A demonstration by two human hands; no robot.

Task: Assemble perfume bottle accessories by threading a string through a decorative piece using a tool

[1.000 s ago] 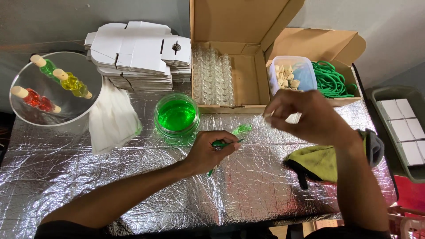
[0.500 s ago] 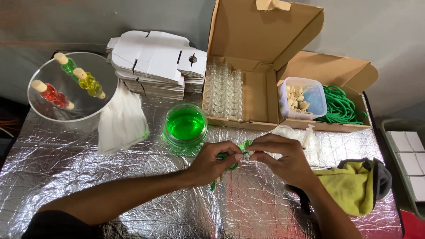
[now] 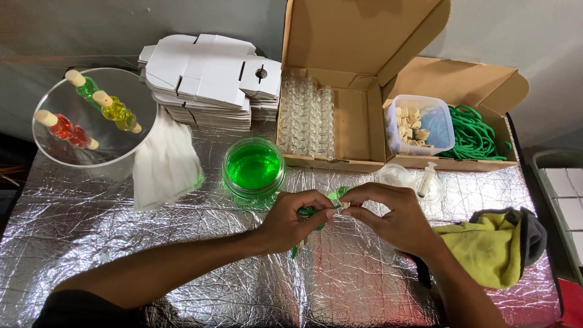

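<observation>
- Meeting above the middle of the foil-covered worktop (image 3: 121,255), the left hand (image 3: 291,220) and right hand (image 3: 392,215) work on one small green-filled bottle (image 3: 316,211); the bottle lies roughly level between them, just in front of the green jar.
- Left hand: fingers curled closed round the bottle's body; a green strand hangs below the hand towards the worktop.
- Right hand: fingers (image 3: 355,197) pinched together at the bottle's end, on a small pale cork (image 3: 344,206); whether the cork is seated in the neck cannot be told.
- Round jar of green liquid (image 3: 253,169): upright, open, just behind the left hand.
- White cloth (image 3: 165,167): lying left of the jar, one corner stained green.
- Clear round dish (image 3: 91,118): far left; three corked bottles inside, one red (image 3: 65,130), one green (image 3: 87,88), one yellow (image 3: 117,111).
- Stack of flat white carton blanks (image 3: 209,76): behind the cloth.
- Open cardboard box (image 3: 358,115): behind the jar; rows of empty clear glass bottles (image 3: 306,118) along its left side.
- Second cardboard box (image 3: 467,82): to the right; holds a clear plastic tub of corks (image 3: 419,124) and a bundle of green cord (image 3: 477,133).
- Clear syringe (image 3: 426,179): resting on a clear dish just beyond the right hand.
- Yellow-and-grey rag (image 3: 495,246): crumpled beside the right forearm.
</observation>
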